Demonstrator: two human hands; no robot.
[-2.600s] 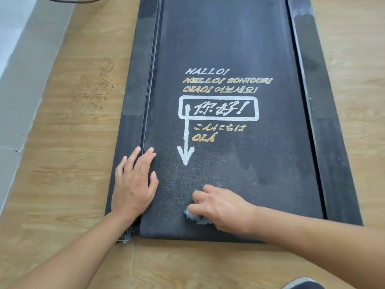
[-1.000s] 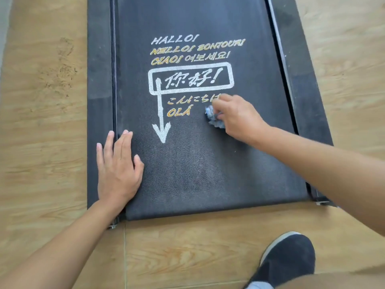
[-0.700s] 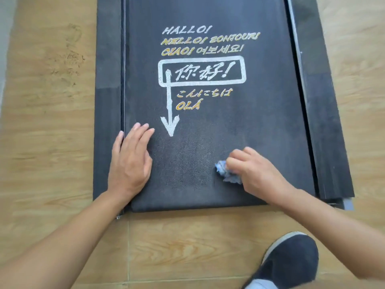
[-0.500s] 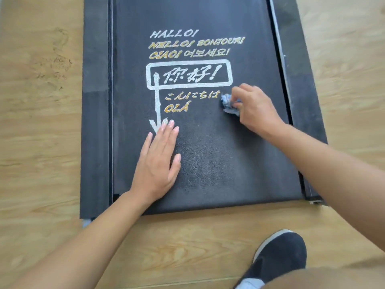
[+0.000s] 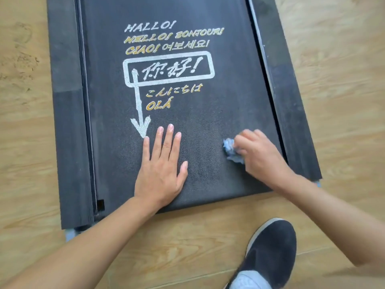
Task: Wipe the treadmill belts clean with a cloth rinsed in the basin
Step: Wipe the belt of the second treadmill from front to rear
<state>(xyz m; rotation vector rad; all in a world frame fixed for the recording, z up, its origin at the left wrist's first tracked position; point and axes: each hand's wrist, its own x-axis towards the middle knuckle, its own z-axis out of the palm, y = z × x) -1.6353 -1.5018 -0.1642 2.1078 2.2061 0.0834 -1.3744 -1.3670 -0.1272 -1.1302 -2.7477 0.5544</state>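
The left hand (image 5: 161, 163) is lying flat with straight fingers on the black textured treadmill belt (image 5: 187, 113), just below the white printed arrow (image 5: 140, 113); the right hand (image 5: 260, 155) is grasping a crumpled pale blue cloth (image 5: 231, 150) in curled fingers (this hand is a little blurred) and is pressing it on the belt near the right dark side rail (image 5: 291, 113); a dark slip-on shoe (image 5: 270, 253) is standing on the light wooden floor (image 5: 25, 142).

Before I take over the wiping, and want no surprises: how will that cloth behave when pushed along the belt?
Likely floppy: the cloth sits crumpled in a wad under the right hand. Probably light, as it bunches so small. It may drag, since the belt looks grainy.
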